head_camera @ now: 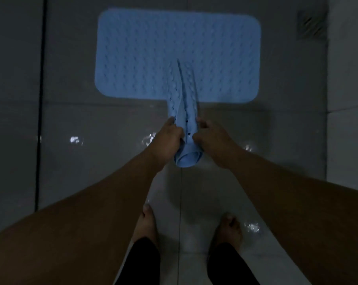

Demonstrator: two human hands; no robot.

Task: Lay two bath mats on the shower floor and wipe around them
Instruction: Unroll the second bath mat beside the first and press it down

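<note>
We find the view dim and underexposed, with a cool grey cast. Small specular glints on the wet floor tiles (276, 128) mark overhead light. The flat blue bath mat (145, 54) is the brightest area, its texture soft and smeared. The floor drain (311, 24) at upper right is blurred. The forearms at the lower corners stretch with wide-angle distortion.

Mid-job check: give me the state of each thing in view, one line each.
Flat bath mat: spread flat on the floor.
Rolled bath mat: rolled up, held off the floor, not yet laid.
Left hand: gripping the roll's left side.
Right hand: gripping its right side.
Floor tiles: glossy, apparently wet in patches.
Floor drain: uncovered, beside the flat mat.
</note>
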